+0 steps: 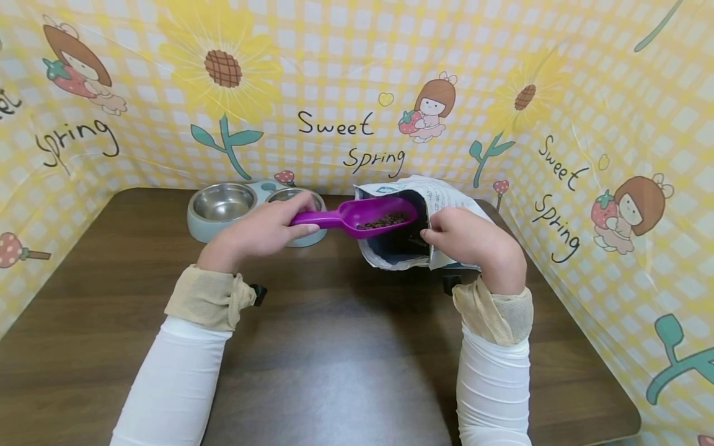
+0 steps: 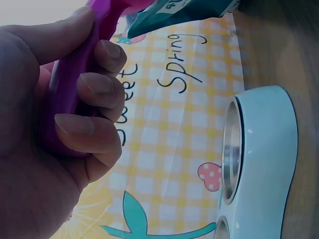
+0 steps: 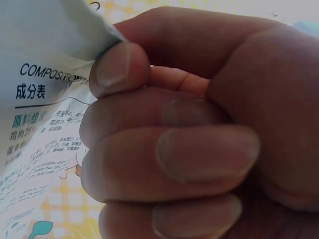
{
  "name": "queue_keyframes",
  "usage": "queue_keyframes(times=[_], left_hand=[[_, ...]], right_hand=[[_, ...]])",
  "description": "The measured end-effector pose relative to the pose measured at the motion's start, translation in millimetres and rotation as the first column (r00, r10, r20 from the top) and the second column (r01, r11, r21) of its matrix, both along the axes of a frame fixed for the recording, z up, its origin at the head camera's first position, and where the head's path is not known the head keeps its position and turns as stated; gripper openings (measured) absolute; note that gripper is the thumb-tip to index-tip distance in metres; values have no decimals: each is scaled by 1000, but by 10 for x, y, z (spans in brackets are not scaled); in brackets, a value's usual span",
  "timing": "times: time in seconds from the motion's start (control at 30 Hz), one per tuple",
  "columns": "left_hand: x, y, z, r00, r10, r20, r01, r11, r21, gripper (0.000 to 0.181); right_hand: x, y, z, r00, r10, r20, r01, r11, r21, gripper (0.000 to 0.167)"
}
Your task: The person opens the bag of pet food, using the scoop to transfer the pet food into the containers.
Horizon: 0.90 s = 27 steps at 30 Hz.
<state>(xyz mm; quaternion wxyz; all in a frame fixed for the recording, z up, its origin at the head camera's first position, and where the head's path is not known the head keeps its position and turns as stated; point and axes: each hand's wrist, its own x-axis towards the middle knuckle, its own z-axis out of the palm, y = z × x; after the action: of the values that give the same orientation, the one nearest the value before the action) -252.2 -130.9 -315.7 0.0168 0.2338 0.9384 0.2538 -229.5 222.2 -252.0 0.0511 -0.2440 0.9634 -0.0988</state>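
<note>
A purple scoop [image 1: 348,217] carries a small heap of brown kibble [image 1: 385,221] at the mouth of a pet food bag [image 1: 454,192]. My left hand [image 1: 262,226] grips the scoop's handle, its fingers curled round it in the left wrist view. The bag lies on its side with its dark opening towards the left. My right hand [image 1: 474,238] pinches the edge of the bag's opening; the right wrist view shows the printed bag wall [image 3: 45,99] beside the curled fingers. What lies deep inside the bag is hidden in shadow.
A light blue double bowl stand [image 1: 203,230] with steel bowls stands at the back left, partly behind the left hand. Wood-grain table [image 1: 312,371] spreads below the arms. A yellow checked cloth [image 1: 329,74] with printed flowers hangs behind and at both sides.
</note>
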Motion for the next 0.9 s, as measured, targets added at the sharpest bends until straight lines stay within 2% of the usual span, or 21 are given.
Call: queue_keyframes(times=[0.33, 0.47, 0.9], left_hand=[[37, -196, 77, 1000, -26, 8, 26, 999, 36, 17], [44, -300, 86, 999, -26, 35, 24, 998, 63, 18], [75, -662, 133, 996, 56, 68, -61, 996, 68, 16]], right_hand=[[-5, -3, 1, 1000, -5, 2, 5, 1000, 4, 48], [-4, -1, -2, 1000, -4, 6, 4, 1000, 2, 48], [-9, -3, -1, 1000, -19, 22, 19, 1000, -4, 45]])
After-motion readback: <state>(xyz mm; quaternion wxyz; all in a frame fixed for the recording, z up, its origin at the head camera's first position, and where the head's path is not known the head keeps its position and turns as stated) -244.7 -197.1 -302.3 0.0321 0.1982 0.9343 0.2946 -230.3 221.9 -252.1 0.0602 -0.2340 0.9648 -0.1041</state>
